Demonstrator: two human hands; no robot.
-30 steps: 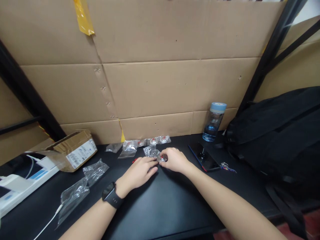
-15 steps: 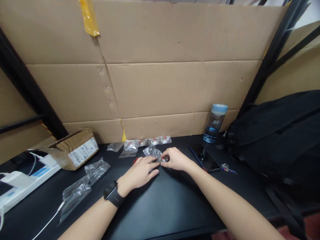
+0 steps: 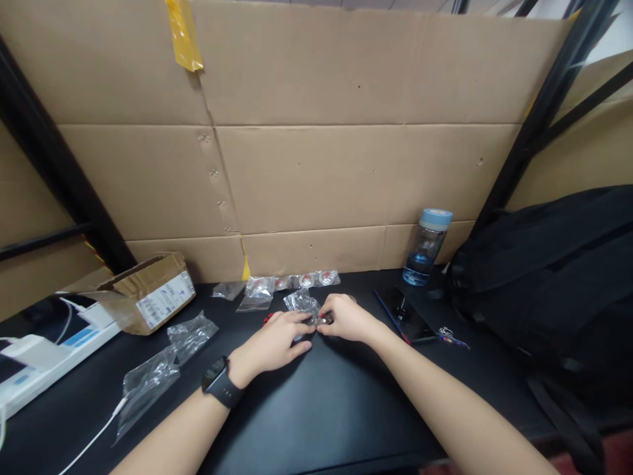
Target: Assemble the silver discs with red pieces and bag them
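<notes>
The right hand [image 3: 346, 318] had its thumb and fingers pinched together on a small shiny piece [image 3: 327, 318], low over the black table [image 3: 316, 409] and just in front of a crumpled clear bag [image 3: 301, 301]. The left hand [image 3: 277, 340] lay beside it, fingertips near the piece and thumb apart from them (whether it gripped anything, I could not tell). Something red [image 3: 268, 318] peeped out behind its knuckles. Wrapped discs [image 3: 306, 280] sat in a row along the cardboard wall [image 3: 306, 178].
</notes>
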